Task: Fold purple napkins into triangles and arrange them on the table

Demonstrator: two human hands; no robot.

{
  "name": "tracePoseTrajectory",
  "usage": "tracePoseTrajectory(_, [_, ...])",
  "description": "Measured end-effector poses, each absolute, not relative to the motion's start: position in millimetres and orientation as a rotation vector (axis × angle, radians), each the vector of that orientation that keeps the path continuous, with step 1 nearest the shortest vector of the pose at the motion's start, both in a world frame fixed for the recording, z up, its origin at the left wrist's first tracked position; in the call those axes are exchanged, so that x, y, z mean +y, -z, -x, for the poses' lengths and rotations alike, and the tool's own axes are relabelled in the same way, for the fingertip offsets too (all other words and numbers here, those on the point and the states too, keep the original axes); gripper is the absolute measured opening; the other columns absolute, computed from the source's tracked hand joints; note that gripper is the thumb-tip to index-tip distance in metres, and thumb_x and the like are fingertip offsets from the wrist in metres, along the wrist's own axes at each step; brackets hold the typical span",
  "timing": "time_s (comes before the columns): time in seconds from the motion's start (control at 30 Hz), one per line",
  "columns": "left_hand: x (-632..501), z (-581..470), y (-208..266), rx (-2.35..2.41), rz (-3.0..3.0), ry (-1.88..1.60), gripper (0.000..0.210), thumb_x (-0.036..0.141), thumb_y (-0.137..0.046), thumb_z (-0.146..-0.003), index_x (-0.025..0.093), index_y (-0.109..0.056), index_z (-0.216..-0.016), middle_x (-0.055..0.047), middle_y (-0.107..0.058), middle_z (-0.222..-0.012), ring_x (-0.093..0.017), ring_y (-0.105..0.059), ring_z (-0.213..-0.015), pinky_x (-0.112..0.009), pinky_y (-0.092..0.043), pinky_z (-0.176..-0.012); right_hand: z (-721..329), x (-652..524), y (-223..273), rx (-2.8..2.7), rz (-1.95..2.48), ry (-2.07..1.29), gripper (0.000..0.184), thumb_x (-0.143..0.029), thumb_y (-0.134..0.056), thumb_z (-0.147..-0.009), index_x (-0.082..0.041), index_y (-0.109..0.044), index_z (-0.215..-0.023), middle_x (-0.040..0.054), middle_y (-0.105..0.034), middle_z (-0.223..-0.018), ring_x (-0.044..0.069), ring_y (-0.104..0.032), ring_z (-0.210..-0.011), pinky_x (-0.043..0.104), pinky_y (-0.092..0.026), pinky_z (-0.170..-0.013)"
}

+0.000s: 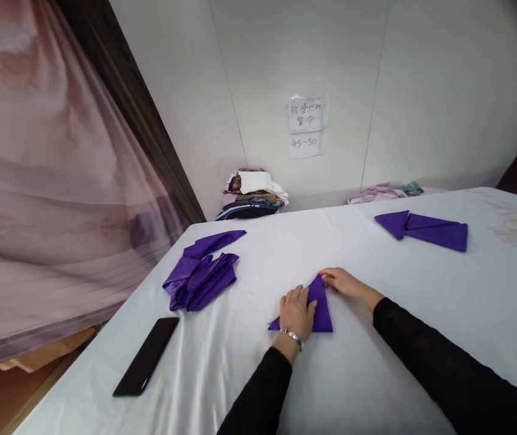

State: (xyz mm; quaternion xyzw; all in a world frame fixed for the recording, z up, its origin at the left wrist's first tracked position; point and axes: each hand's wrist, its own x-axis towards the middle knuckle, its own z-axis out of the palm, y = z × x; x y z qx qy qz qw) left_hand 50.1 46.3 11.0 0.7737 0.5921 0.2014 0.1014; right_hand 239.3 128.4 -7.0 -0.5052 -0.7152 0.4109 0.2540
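Observation:
A purple cloth napkin (322, 311), folded into a triangle, lies on the white-covered table with its point away from me. My left hand (295, 312) rests flat on its left side, fingers stretched out, a silver bracelet at the wrist. At the top point, my right hand (337, 281) pinches the napkin's corner between thumb and fingers. Part of the cloth is hidden under the left hand. To the left sits a loose heap of purple cloth (202, 275). Far to the right lies another purple napkin (437, 231), folded into an arrow-like shape.
A black phone-like slab (147, 356) lies near the left edge of the white tablecloth (222, 362). Behind the table are a stack of folded clothes (253, 193) and more fabric (376, 192). Handwritten paper (306, 124) hangs on the wall; a pink curtain (59, 181) hangs at left.

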Motion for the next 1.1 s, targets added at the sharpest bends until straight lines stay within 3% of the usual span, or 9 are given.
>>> tracePoseTrajectory(0.2, [66.7,-72.0,-7.2,1.698,-2.220,-0.549,0.041,0.033,-0.044,-0.084,0.020,-0.049,-0.123,-0.009,-0.049,-0.131,-0.028,-0.044,-0.117,-0.047,-0.034,-0.096,-240.1,134.7,9.5,-1.952,1.350,-1.054,0.024,-0.025,-0.044,-0.076,-0.017,-0.065,-0.085,-0.0025,-0.057,-0.056,0.011,-0.045,-0.045,0.025,-0.037,-0.051])
tracePoseTrajectory(0.37, [72.8,-75.2,-3.8,1.665,-2.223,-0.574,0.044,0.034,-0.043,-0.085,0.019,-0.046,-0.126,-0.009,-0.050,-0.130,-0.027,-0.044,-0.117,-0.047,-0.033,-0.098,-239.1,136.5,12.0,-1.955,1.313,-0.971,0.018,-0.026,-0.045,-0.077,-0.019,-0.063,-0.078,-0.0001,-0.062,-0.071,0.014,-0.054,-0.062,0.027,-0.040,-0.063])
tracePoseTrajectory(0.5, [77.8,-76.5,-0.9,1.627,-2.205,-0.590,0.046,0.035,-0.041,-0.085,0.019,-0.043,-0.128,-0.008,-0.049,-0.131,-0.027,-0.042,-0.119,-0.046,-0.031,-0.100,-238.9,135.9,11.3,-1.988,1.294,-0.879,0.017,-0.025,-0.045,-0.079,-0.021,-0.061,-0.079,0.0009,-0.063,-0.078,0.016,-0.055,-0.074,0.028,-0.039,-0.071])
tracePoseTrajectory(0.9, [79.0,-73.1,3.1,1.455,-2.256,-0.710,0.037,0.024,-0.041,-0.086,0.021,-0.047,-0.122,-0.004,-0.056,-0.121,-0.020,-0.045,-0.113,-0.042,-0.034,-0.100,-239.5,130.7,14.0,-2.147,1.274,-0.591,0.020,-0.021,-0.038,-0.087,-0.022,-0.058,-0.084,0.0015,-0.061,-0.081,0.016,-0.055,-0.074,0.028,-0.040,-0.068])
tracePoseTrajectory(1.1, [80.0,-71.2,10.0,1.457,-2.240,-0.716,0.047,0.024,-0.042,-0.086,0.022,-0.037,-0.132,-0.003,-0.045,-0.135,-0.020,-0.036,-0.124,-0.043,-0.029,-0.105,-240.6,130.7,16.4,-2.143,1.235,-0.553,0.019,-0.024,-0.038,-0.089,-0.023,-0.057,-0.089,0.0023,-0.061,-0.084,0.016,-0.057,-0.076,0.028,-0.042,-0.069])
